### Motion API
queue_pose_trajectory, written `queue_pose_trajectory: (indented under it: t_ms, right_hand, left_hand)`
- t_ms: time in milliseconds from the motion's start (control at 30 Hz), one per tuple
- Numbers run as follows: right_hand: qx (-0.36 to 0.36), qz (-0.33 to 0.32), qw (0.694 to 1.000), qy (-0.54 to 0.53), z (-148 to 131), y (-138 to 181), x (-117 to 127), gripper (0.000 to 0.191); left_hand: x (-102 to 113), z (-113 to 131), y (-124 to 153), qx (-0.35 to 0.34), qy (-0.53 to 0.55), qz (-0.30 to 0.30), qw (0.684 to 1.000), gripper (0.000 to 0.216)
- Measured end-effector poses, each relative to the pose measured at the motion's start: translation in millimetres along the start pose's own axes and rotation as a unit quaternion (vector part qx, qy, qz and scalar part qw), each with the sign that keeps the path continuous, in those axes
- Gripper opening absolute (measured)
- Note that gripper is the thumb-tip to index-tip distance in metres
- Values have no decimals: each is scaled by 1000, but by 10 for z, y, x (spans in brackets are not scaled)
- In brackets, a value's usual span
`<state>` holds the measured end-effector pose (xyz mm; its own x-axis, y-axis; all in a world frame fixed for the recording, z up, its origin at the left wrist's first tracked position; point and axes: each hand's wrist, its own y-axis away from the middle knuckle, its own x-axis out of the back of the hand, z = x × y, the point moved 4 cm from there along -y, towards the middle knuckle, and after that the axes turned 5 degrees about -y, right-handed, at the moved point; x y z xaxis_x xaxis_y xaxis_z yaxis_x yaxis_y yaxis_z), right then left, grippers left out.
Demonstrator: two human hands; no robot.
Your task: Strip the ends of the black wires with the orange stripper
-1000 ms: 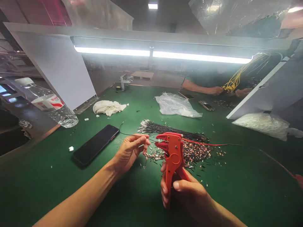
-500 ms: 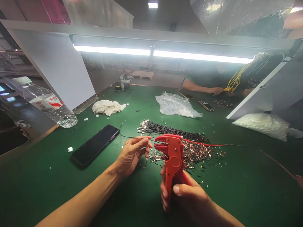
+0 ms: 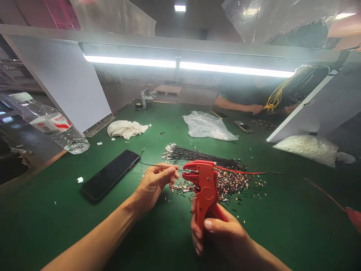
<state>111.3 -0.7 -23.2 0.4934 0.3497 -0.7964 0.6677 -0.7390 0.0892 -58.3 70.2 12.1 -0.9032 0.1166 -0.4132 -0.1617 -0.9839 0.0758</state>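
My left hand (image 3: 158, 180) pinches a thin black wire (image 3: 146, 164) between thumb and forefinger. Its near end reaches the jaws of the wire stripper (image 3: 207, 188); whether they grip it I cannot tell. My right hand (image 3: 220, 229) is wrapped around the handles of this red and orange tool, which stands upright. Just behind the tool lies a bundle of black wires (image 3: 203, 155) with bare or metal-tipped ends at the left. Around and behind the stripper spreads a heap of short black and copper-coloured scraps (image 3: 232, 184), partly hidden by the tool.
Left of my hand lie a black phone (image 3: 111, 175) and a plastic bottle (image 3: 53, 124). Farther back are a white cloth (image 3: 126, 129) and a clear plastic bag (image 3: 208, 126). A co-worker's hand (image 3: 256, 109) is near yellow wires (image 3: 275, 98). A filled bag (image 3: 307, 148) rests at the right.
The whole view has shifted slightly left. My left hand and the black wire sit slightly lower beside the jaws; both hands keep their grips.
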Motion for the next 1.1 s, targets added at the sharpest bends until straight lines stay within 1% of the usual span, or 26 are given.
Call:
queue_pose_trajectory:
  t_ms: [100, 167, 233, 300, 333, 433, 533, 600, 667, 733, 767, 833, 900, 967, 1033, 1100]
  right_hand:
    - [-9, -10, 999, -37, -15, -1, -26, 33]
    - [-6, -6, 998, -60, -62, -13, -39, 31]
    - [3, 7, 998, -69, -128, -30, -37, 30]
    - [18, 21, 998, -65, -189, -44, -27, 28]
    - [26, 26, 998, -58, -212, -48, -25, 28]
    - [34, 30, 998, -32, -217, -42, -33, 28]
    - [30, 24, 999, -9, -172, -25, -56, 36]
    - [29, 29, 999, 1, -157, -21, -52, 45]
    - [35, 46, 998, 1, -176, -29, -28, 49]
    - [46, 62, 997, -14, -224, -44, -2, 50]
    - [50, 70, 996, -21, -250, -51, 9, 50]
    - [46, 91, 994, -26, -294, -62, 28, 50]
    - [37, 112, 993, -22, -316, -63, 41, 51]
    - [28, 131, 991, -11, -314, -62, 53, 54]
    - [15, 145, 989, 9, -287, -64, 59, 57]
    - [-3, 144, 989, 25, -248, -73, 44, 57]
  left_hand:
    - [22, 43, -8, -23, -26, 27, 999, 24]
    - [54, 82, -6, -55, -66, 66, 994, 24]
    - [79, 119, 14, -101, -129, 112, 980, 22]
    - [66, 144, 58, -156, -213, 144, 954, 18]
    - [39, 151, 90, -187, -259, 151, 935, 16]
    - [-85, 152, 204, -277, -359, 146, 879, 11]
    - [-216, 155, 303, -355, -407, 107, 834, 6]
    - [-293, 177, 361, -413, -422, 72, 804, 9]
    - [-380, 203, 432, -482, -435, 28, 760, 14]
    - [-478, 188, 502, -528, -456, -33, 716, 15]
    - [-530, 156, 532, -534, -472, -70, 698, 13]
    - [-619, 47, 575, -520, -511, -141, 669, 11]
    - [-670, -77, 618, -512, -537, -189, 644, 13]
    - [-680, -182, 639, -505, -562, -207, 622, 14]
    - [-662, -241, 630, -487, -582, -205, 619, 14]
    - [-647, -254, 615, -476, -586, -210, 621, 13]
